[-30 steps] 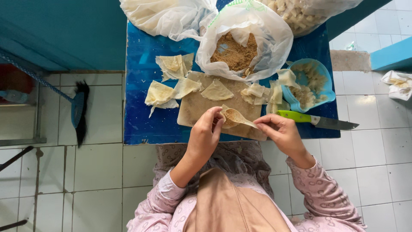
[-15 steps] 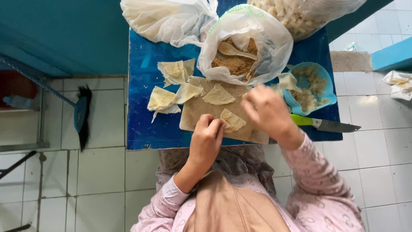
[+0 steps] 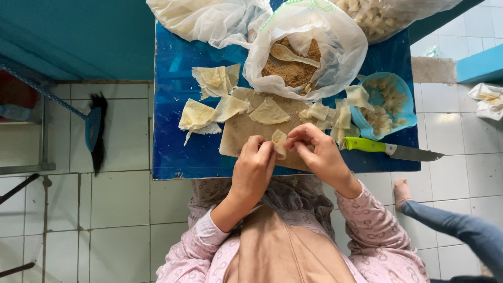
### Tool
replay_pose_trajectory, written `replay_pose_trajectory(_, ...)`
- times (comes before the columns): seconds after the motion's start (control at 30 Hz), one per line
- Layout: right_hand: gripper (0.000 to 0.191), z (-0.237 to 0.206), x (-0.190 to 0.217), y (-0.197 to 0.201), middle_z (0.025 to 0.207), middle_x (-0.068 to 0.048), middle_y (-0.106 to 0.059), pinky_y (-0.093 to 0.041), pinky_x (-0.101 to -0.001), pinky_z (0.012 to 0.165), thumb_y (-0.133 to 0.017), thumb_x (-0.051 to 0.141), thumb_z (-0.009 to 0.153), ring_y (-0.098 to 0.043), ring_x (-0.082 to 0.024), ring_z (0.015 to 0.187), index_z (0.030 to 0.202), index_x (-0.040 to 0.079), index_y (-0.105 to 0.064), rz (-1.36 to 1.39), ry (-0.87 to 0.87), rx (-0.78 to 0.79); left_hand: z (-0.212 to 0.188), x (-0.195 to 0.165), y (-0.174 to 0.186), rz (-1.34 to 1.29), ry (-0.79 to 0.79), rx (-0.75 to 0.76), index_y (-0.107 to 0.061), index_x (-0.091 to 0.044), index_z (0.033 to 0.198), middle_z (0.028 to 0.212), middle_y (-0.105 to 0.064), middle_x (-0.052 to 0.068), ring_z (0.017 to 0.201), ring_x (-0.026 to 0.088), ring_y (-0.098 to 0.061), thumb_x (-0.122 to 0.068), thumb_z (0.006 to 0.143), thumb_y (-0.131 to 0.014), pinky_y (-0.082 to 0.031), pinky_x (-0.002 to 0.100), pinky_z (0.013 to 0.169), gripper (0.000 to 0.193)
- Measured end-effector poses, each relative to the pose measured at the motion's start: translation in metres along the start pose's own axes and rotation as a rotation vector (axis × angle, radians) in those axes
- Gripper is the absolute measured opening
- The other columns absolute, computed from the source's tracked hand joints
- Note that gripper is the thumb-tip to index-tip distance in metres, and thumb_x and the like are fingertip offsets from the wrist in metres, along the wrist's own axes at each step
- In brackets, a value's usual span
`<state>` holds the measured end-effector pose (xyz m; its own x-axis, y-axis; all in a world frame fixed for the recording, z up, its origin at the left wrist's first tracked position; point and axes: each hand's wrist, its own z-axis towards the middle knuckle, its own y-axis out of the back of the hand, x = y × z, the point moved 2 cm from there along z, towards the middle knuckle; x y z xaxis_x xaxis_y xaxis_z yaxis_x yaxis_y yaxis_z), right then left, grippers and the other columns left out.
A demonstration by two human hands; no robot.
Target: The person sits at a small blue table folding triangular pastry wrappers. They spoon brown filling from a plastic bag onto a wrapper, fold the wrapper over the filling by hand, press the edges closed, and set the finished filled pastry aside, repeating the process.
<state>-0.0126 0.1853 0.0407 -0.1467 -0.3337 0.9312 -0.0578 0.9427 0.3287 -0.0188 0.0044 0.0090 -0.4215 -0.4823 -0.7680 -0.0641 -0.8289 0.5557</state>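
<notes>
Nearest the camera, pink patterned sleeves and a tan apron front. Left hand (image 3: 252,166) and right hand (image 3: 318,153) meet over the near edge of a wooden cutting board (image 3: 238,133); both pinch one small pale pastry wrapper (image 3: 279,142) between fingertips, fingers closed on it from either side, the piece held just above the board. Board lies on a blue surface (image 3: 175,152). Just right of the right hand, a knife with a green handle (image 3: 390,150) lies on the surface, blade pointing right. On the board's far part, more folded wrappers (image 3: 269,111); a loose heap of wrappers (image 3: 207,102) sits left of the board. Right of the board, a blue bowl (image 3: 406,99) with pale pieces inside. Farther back, an open white plastic bag (image 3: 340,52) holds brown crumbly filling (image 3: 293,71) with a spoon (image 3: 291,54) lying in it. Beyond that, two more bags at the far edge. Tiled floor around; a broom (image 3: 95,128) at left; another person's foot and blue trouser leg (image 3: 450,225) at lower right.
</notes>
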Motion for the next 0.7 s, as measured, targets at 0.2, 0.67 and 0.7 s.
replay_pose_trajectory(0.2,0.016,-0.001,0.0,-0.01,0.1,-0.01,-0.067,-0.054,-0.0321,0.08,-0.071,-0.002,0.087,-0.067,-0.023,0.094,0.102,0.003,-0.069,-0.334,0.237,-0.017,0.001,-0.001,0.003,-0.051,-0.054,-0.06,-0.058,-0.003,0.12,0.12,-0.055,0.018,0.102,0.037,-0.063,-0.006,0.091,-0.071,-0.054,0.043,0.08,0.032)
replay_pose_trajectory(0.67,0.017,-0.016,-0.004,0.002,0.103,-0.006,-0.066,-0.045,-0.0416,0.09,-0.079,0.013,0.08,-0.06,-0.028,0.102,0.096,0.009,-0.075,-0.753,0.68,-0.065,0.0,0.006,0.013,0.074,-0.315,0.12,-0.066,0.0,0.115,0.123,-0.06,0.014,0.103,0.03,-0.064,0.001,0.081,-0.067,-0.055,0.039,0.086,0.034)
replay_pose_trajectory(0.7,0.015,-0.016,-0.006,0.002,0.102,-0.007,-0.066,-0.046,-0.0415,0.09,-0.079,0.013,0.081,-0.061,-0.028,0.101,0.095,0.008,-0.074,-0.746,0.688,-0.082,0.001,0.006,0.013,0.091,-0.329,0.13,-0.066,0.0,0.115,0.124,-0.06,0.015,0.103,0.03,-0.064,0.001,0.081,-0.068,-0.055,0.038,0.086,0.034)
